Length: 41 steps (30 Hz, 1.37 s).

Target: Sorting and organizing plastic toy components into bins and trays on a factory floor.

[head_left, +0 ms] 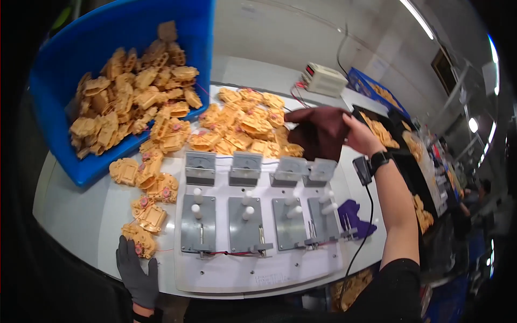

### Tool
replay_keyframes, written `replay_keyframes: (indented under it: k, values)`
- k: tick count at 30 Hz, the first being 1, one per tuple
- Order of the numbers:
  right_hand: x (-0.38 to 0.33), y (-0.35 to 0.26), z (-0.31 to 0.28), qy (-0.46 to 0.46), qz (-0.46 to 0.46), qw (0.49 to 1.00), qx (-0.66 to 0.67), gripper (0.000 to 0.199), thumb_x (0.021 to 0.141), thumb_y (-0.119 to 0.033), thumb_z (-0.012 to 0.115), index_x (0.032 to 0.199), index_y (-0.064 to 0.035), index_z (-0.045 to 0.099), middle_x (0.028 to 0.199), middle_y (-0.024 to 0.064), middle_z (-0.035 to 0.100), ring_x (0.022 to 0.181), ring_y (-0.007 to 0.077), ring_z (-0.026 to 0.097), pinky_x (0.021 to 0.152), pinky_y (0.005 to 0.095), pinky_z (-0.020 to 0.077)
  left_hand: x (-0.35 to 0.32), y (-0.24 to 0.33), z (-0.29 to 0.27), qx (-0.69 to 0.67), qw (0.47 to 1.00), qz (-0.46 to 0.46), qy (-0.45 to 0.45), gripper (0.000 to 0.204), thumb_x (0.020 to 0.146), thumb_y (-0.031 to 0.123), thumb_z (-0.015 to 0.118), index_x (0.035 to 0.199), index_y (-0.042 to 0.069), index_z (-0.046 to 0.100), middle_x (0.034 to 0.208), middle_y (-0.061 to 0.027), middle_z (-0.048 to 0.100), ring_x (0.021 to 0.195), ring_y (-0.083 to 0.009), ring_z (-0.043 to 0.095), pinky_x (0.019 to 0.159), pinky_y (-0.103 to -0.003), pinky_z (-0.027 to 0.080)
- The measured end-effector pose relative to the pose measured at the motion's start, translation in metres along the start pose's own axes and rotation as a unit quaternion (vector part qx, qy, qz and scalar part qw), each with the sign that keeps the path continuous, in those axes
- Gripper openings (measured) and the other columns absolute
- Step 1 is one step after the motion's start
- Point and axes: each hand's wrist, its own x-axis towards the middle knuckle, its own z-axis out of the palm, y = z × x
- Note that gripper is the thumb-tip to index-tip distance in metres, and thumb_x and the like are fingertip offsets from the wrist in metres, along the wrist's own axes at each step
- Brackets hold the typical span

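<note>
My left hand (137, 275), in a grey glove, lies at the table's near left with fingers stretched and thumb apart. Its fingertips rest at the edge of a yellow plastic housing (139, 240) with a small pink-red piece and thin wire on it. Out to the far right, my bare right hand (364, 137) grips a dark maroon cloth (320, 129), which hangs beside a heap of yellow housings (245, 123). Between my hands stands a test fixture (245, 220) with several grey plates, white pegs and upright panel meters. The right fingers are partly hidden by the cloth.
A large blue bin (59, 107) full of yellow housings leans at the back left. A purple cloth (355, 219) lies right of the fixture, near a black cable (371, 204). Behind are a power supply (325, 79) and a blue crate (377, 89). Black trays (403, 164) stand right.
</note>
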Motion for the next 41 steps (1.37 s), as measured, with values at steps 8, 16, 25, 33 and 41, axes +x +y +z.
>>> replay_keyframes:
  k: [8, 16, 25, 33, 41]
  values:
    - [-0.086, -0.004, -0.092, 0.319, -0.246, 0.906, 0.13, 0.032, 0.1, -0.034, 0.037, 0.122, -0.016, 0.05, 0.12, 0.0036, 0.059, 0.109, 0.0221, 0.057, 0.092, 0.0458, 0.0457, 0.004, 0.025, -0.021, 0.052, 0.999, 0.016, -0.002, 0.064, 0.089, 0.028, 0.062, 0.133, -0.011, 0.039, 0.134, -0.0323, 0.041, 0.124, -0.0429, 0.042, 0.104, -0.043, 0.037]
    - [-0.207, 0.065, -0.126, 0.523, -0.169, 0.829, -0.104, 0.039, 0.095, -0.037, 0.047, 0.116, -0.0056, 0.054, 0.106, 0.0067, 0.062, 0.095, 0.0186, 0.061, 0.081, 0.032, 0.0497, -0.002, 0.018, -0.011, 0.028, 0.997, 0.043, 0.062, 0.065, 0.086, 0.033, 0.065, 0.131, -0.008, 0.043, 0.118, -0.0274, 0.053, 0.107, -0.0407, 0.053, 0.094, -0.044, 0.044]
    - [-0.24, 0.219, -0.037, 0.473, 0.062, 0.704, -0.526, 0.066, 0.08, -0.045, 0.062, 0.137, -0.0189, 0.041, 0.129, 0.0125, 0.045, 0.121, 0.034, 0.043, 0.096, 0.0505, 0.0347, 0.011, 0.004, -0.006, 0.072, 0.974, 0.148, 0.157, 0.065, 0.076, 0.028, 0.074, 0.129, 0.0, 0.051, 0.11, -0.0235, 0.053, 0.101, -0.0361, 0.053, 0.087, -0.046, 0.047]
    - [-0.26, 0.198, -0.081, 0.392, -0.022, 0.808, -0.439, 0.062, 0.078, -0.041, 0.069, 0.128, -0.0088, 0.052, 0.118, 0.0198, 0.056, 0.117, 0.0306, 0.052, 0.096, 0.0372, 0.0411, 0.018, -0.065, 0.043, -0.055, 0.994, 0.087, 0.029, 0.062, 0.079, 0.004, 0.064, 0.137, 0.004, 0.041, 0.141, -0.0198, 0.034, 0.129, -0.0355, 0.036, 0.105, -0.042, 0.034]
    - [-0.292, 0.184, -0.03, 0.467, -0.114, 0.861, 0.169, 0.049, 0.094, -0.038, 0.055, 0.136, -0.0162, 0.044, 0.127, 0.002, 0.051, 0.104, 0.0125, 0.053, 0.086, 0.0288, 0.0388, 0.007, -0.049, 0.023, -0.068, 0.996, 0.024, 0.043, 0.052, 0.086, 0.01, 0.063, 0.134, 0.006, 0.044, 0.137, -0.0167, 0.033, 0.128, -0.0306, 0.037, 0.106, -0.038, 0.033]
